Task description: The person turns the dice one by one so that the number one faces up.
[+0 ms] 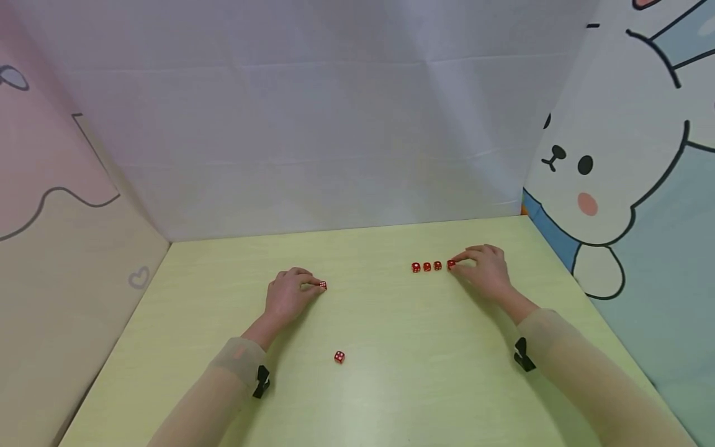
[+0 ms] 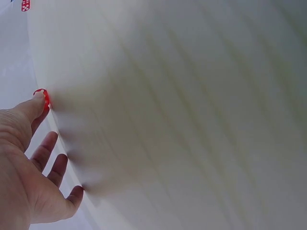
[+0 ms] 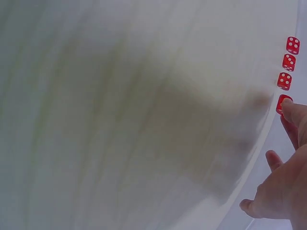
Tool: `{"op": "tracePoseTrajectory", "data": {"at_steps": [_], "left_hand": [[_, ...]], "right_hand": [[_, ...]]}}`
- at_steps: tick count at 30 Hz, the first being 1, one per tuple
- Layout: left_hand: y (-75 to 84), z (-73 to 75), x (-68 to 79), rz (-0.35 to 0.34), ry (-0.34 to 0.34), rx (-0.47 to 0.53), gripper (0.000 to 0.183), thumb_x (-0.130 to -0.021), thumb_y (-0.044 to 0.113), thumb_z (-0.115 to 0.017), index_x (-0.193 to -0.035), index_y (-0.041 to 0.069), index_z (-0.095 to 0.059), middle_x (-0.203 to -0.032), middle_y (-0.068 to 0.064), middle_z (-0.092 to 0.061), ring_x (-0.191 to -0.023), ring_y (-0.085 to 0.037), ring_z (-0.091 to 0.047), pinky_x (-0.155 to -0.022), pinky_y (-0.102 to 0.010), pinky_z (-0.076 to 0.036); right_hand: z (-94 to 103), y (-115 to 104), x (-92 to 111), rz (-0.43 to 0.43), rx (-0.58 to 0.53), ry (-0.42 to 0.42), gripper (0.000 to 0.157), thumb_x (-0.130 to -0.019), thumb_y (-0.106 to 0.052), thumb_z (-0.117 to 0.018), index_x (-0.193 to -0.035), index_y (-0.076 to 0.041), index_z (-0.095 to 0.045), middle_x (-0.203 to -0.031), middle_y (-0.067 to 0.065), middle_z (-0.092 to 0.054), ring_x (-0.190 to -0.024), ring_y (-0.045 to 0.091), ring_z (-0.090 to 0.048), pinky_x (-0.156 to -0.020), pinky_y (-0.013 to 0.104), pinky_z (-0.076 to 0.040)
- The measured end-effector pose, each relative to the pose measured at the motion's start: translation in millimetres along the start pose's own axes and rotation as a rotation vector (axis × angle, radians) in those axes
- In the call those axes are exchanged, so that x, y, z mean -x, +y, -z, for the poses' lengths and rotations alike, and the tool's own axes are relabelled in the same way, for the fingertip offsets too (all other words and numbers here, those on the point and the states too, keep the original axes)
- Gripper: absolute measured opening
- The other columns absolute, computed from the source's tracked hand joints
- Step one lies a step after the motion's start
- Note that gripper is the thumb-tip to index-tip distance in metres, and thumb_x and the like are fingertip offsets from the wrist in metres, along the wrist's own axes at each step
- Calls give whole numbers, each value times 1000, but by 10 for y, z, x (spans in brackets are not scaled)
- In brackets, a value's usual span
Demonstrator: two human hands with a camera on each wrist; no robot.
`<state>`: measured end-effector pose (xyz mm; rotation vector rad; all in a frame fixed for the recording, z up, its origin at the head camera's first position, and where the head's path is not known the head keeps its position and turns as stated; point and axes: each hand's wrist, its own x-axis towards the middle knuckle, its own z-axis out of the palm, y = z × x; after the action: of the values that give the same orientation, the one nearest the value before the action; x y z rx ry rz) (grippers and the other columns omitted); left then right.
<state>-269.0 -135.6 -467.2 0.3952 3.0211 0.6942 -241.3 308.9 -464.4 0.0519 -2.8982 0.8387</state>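
Observation:
Between thumb and finger, my left hand (image 1: 288,295) pinches a red die (image 1: 323,285) with white dots, left of the table's middle. In the left wrist view that die (image 2: 46,99) is partly covered by the thumb. My right hand (image 1: 485,272) pinches another red die (image 1: 451,264) at the right end of a short row. Three red dice stand in that row: a left one (image 1: 416,267), a middle one (image 1: 427,266) and a right one (image 1: 438,266). A small gap parts the pinched die from them. One more red die (image 1: 339,357) lies alone nearer the front.
The pale yellow table (image 1: 391,397) ends at a white cloth wall (image 1: 335,136) behind. Printed cloth panels stand at the left (image 1: 61,298) and at the right (image 1: 659,298), the right one bearing a cartoon animal.

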Motion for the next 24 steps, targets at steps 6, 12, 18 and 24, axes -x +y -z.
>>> {"op": "tracePoseTrajectory", "data": {"at_steps": [6,12,18,24], "left_hand": [[-1,10,1,-6,-1,-2,24,-96,41,-73,-111,24,-80,-131,-6,-63,-124,-40,-52,-101,-63,-40],[1,12,8,-5,0,2,24,-96,41,-72,-111,23,-80,-131,-6,-63,-124,-40,-52,-101,-63,-39],[3,9,10,-5,0,0,23,-96,40,-73,-111,24,-81,-131,-6,-63,-124,-41,-51,-101,-64,-39],[10,11,9,1,-3,-6,24,-96,40,-73,-111,23,-80,-132,-6,-63,-125,-41,-51,-102,-63,-40]], "right_hand": [[-21,3,-47,-32,-28,-30,28,-97,-25,-72,-117,-5,-76,-138,27,-56,-138,52,-31,-115,66,-14],[-49,27,-76,-49,-42,-47,28,-97,-26,-72,-118,-7,-76,-137,26,-57,-139,53,-28,-114,67,-15],[-49,30,-72,-48,-41,-49,27,-97,-25,-72,-118,-7,-76,-139,27,-56,-138,53,-29,-114,67,-15],[-48,37,-69,-42,-41,-48,27,-98,-24,-71,-118,-6,-75,-138,26,-56,-138,52,-30,-114,67,-14]]}}
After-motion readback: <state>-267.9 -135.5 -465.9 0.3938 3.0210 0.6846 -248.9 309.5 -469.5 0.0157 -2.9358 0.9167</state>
